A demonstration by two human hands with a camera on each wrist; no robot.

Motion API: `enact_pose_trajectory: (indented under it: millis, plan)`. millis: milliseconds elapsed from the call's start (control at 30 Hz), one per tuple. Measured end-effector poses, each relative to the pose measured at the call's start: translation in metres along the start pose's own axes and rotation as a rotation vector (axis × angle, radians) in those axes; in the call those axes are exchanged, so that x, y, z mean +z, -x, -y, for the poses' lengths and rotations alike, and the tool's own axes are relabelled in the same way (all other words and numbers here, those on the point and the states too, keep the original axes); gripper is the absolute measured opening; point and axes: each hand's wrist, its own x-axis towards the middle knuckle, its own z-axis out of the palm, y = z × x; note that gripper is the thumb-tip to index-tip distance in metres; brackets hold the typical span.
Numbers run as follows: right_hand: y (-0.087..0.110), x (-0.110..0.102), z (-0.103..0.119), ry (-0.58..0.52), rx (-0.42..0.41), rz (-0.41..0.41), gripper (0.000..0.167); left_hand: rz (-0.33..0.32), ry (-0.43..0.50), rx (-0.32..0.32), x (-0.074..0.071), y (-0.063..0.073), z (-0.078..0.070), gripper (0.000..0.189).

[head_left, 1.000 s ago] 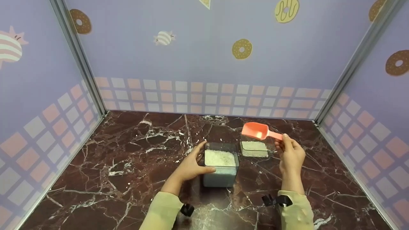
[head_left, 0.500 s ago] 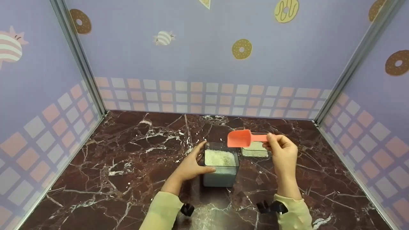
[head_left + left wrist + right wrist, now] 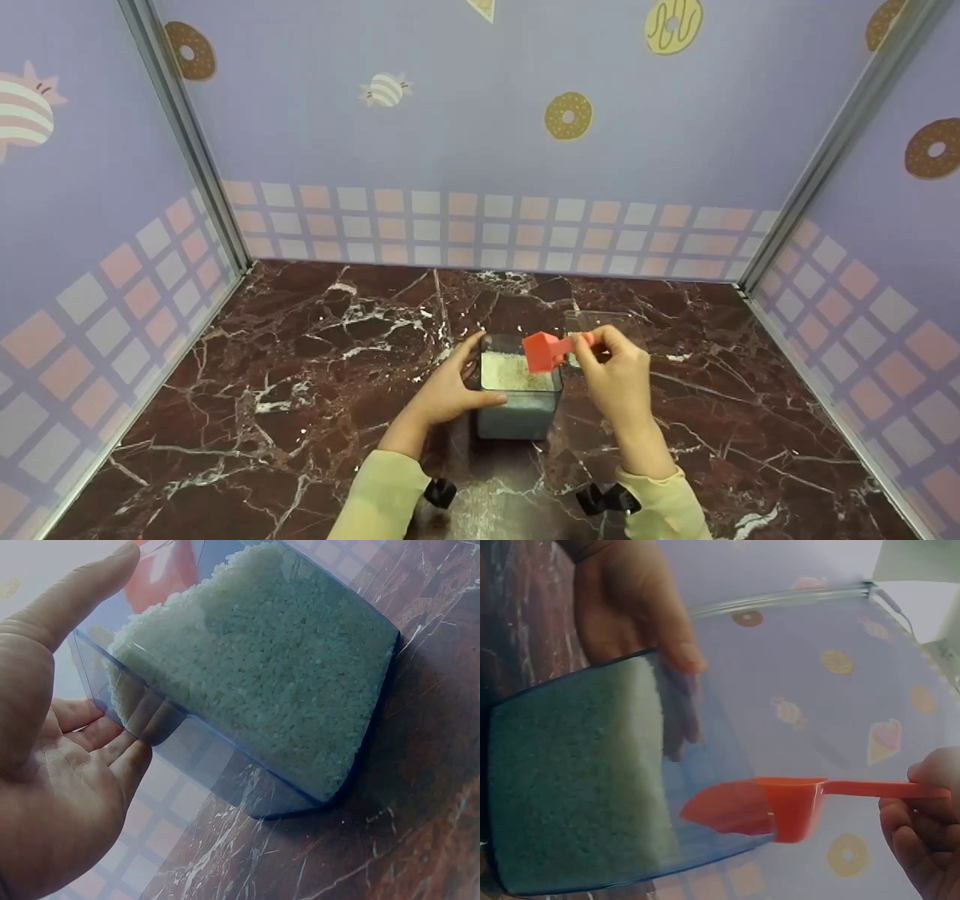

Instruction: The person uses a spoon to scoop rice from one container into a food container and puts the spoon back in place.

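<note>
A see-through bluish square container [image 3: 517, 421] of white rice [image 3: 501, 372] stands on the marbled surface. My left hand [image 3: 448, 390] grips its left side, with the thumb across the front and the fingers behind; the left wrist view shows rice [image 3: 262, 660] through the wall. In my right hand [image 3: 621, 381], an orange-red scoop [image 3: 541, 352] is pinched by its handle. Its bowl is tilted over the right part of the container; in the right wrist view the scoop's [image 3: 795, 810] front end is inside the rim, above the rice. Whether any rice is in the bowl cannot be seen.
Just behind the right hand sits a low clear box [image 3: 594, 318], mostly hidden by hand and scoop. Small white grains dot the dark red marbled surface [image 3: 337, 390]. Patterned lilac panels [image 3: 465, 135] enclose the back and both sides.
My right hand has brought the scoop leftward and down, from above the low clear box to over the rice container, and tipped its bowl. My left hand keeps its hold on the container.
</note>
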Motion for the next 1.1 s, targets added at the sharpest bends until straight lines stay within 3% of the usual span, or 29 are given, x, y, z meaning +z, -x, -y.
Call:
enact_pose_trajectory:
  millis: [67,167,433,633,1100]
  plan:
    - [0.001,0.005,-0.002,0.032,-0.001,0.012,0.021,0.000,-0.009,-0.002,0.000,0.000,0.000,0.112]
    - [0.002,0.009,-0.006,0.029,0.063,0.053,0.023,-0.003,-0.018,-0.009,0.000,0.000,0.000,0.112]
    - [-0.003,0.012,-0.016,-0.185,0.374,0.187,0.022,0.004,-0.020,-0.006,0.000,0.000,-0.001,0.111]
    - [-0.003,0.018,-0.027,-0.289,0.568,0.230,0.022,-0.002,-0.025,-0.011,0.000,0.000,-0.001,0.113]
    - [0.004,0.030,-0.029,-0.408,0.691,0.214,0.023,-0.008,-0.018,0.009,0.001,-0.001,0.001,0.113]
